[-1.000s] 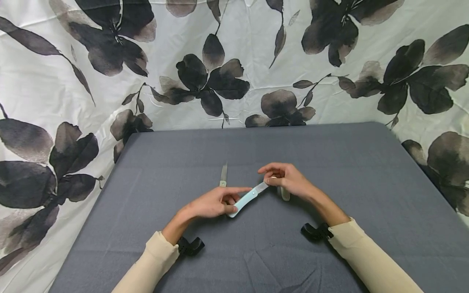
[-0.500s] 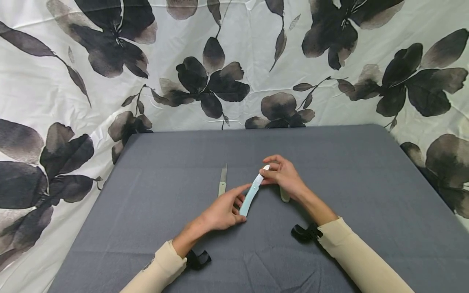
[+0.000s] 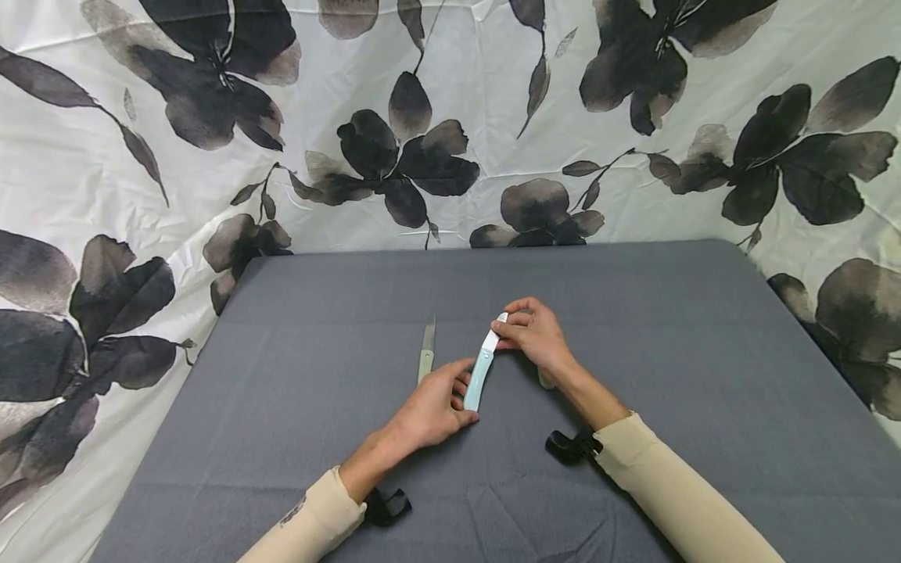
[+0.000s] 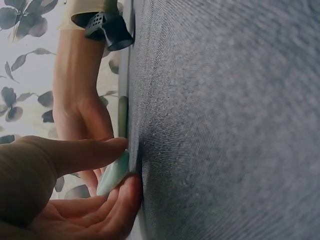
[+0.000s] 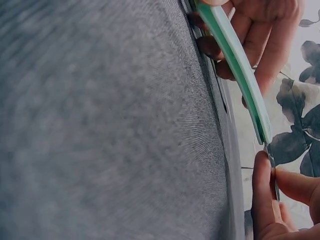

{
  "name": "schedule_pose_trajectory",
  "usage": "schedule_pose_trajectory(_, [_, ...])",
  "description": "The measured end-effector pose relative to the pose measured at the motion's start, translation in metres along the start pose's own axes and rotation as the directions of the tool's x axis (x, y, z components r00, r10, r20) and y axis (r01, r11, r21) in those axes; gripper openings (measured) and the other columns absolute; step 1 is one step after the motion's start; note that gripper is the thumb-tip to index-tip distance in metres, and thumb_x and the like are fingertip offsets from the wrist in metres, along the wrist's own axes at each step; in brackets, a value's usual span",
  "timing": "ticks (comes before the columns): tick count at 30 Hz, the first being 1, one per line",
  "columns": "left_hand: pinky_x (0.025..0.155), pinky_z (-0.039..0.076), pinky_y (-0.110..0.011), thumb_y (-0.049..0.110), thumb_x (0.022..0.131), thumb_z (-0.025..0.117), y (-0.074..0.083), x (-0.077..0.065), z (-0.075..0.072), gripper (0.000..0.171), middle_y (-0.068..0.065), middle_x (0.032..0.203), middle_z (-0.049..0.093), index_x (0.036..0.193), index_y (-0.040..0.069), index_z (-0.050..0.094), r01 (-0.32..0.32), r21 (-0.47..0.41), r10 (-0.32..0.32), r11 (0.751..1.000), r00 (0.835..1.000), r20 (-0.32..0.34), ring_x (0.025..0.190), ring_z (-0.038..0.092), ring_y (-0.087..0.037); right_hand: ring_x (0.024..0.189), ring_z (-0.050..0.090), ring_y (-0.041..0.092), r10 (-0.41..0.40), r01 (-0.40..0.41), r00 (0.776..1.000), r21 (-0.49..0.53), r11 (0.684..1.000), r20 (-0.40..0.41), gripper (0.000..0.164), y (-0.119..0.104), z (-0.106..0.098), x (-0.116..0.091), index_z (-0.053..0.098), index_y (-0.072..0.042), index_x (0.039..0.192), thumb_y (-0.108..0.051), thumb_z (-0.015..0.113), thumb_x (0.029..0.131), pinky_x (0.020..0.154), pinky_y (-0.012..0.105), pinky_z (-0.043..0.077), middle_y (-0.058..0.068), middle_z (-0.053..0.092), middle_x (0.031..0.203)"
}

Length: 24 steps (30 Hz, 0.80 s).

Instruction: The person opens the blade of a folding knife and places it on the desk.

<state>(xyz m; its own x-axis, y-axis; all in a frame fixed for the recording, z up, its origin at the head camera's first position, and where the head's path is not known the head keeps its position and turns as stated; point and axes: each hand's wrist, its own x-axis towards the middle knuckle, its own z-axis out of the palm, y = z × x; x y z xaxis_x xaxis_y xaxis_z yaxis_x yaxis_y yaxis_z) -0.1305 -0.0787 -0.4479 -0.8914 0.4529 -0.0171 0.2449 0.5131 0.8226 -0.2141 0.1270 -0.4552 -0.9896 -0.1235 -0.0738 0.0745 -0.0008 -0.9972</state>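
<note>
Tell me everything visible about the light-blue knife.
The light-blue knife is unfolded, with a gently curved, plastic-looking handle, greener groove, small pivot and bright, metallic-looking blade. It slants over gray cloth, blade pointing away from the wearer. The left hand holds the handle; the right hand pinches the blade.

Blue knife [image 3: 478, 381] now points more fwd; L grip [image 3: 431, 407] moved R.

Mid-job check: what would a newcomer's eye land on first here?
First, the light blue folding knife, its handle in the left hand, its blade pinched by the right hand. Then the dark-flowered white cloth behind the grey table, and the pale green knife lying open beyond the left hand.
</note>
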Motion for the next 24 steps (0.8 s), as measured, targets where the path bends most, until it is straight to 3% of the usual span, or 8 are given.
schedule_pose_trajectory(4, [0.08,0.057,-0.025,-0.004,0.079,0.086,0.002,-0.0013,0.0019,0.073,-0.015,0.113,0.066,0.144,-0.007,0.053,-0.017,0.11,0.022,0.994,0.999,-0.042,0.097,0.065,-0.022,0.074,0.071,0.006,-0.004,0.004,1.0,-0.047,0.999,-0.002,0.044,-0.0026,0.004,0.0009,0.047,0.014,0.135,0.006,0.066,0.096,0.075,0.028,0.064,0.003,0.071,0.089])
schedule_pose_trajectory(10, [0.088,0.056,-0.035,0.006,0.078,0.09,0.0036,-0.0028,0.005,0.069,-0.014,0.113,0.064,0.138,-0.003,0.059,-0.014,0.253,0.04,0.967,0.995,-0.097,0.102,0.066,-0.026,0.087,0.07,0.011,0.028,-0.021,0.999,-0.154,0.988,0.042,0.046,-0.0073,0.0082,0.0012,0.05,0.01,0.143,0.006,0.062,0.099,0.083,0.031,0.063,0.025,0.063,0.12])
schedule_pose_trajectory(17, [0.086,0.055,-0.033,0.011,0.08,0.09,0.0036,-0.0036,0.0077,0.073,-0.015,0.118,0.058,0.143,-0.004,0.056,0.038,0.267,-0.011,0.963,0.995,-0.101,0.098,0.062,-0.023,0.097,0.068,0.024,0.052,-0.029,0.997,-0.319,0.947,0.064,0.044,-0.0066,0.0096,0.0027,0.055,0.003,0.146,0.004,0.057,0.102,0.084,0.034,0.063,0.024,0.061,0.122])
schedule_pose_trajectory(24, [0.08,0.048,-0.03,0.015,0.082,0.089,0.004,-0.0022,0.0089,0.077,-0.012,0.107,0.053,0.147,-0.006,0.053,0.065,0.282,-0.038,0.957,0.994,-0.1,0.089,0.05,-0.017,0.086,0.065,0.02,0.066,-0.021,0.993,-0.395,0.919,0.1,0.047,-0.0073,0.01,0.0068,0.056,0.002,0.147,0.006,0.05,0.1,0.075,0.031,0.059,0.021,0.062,0.117])
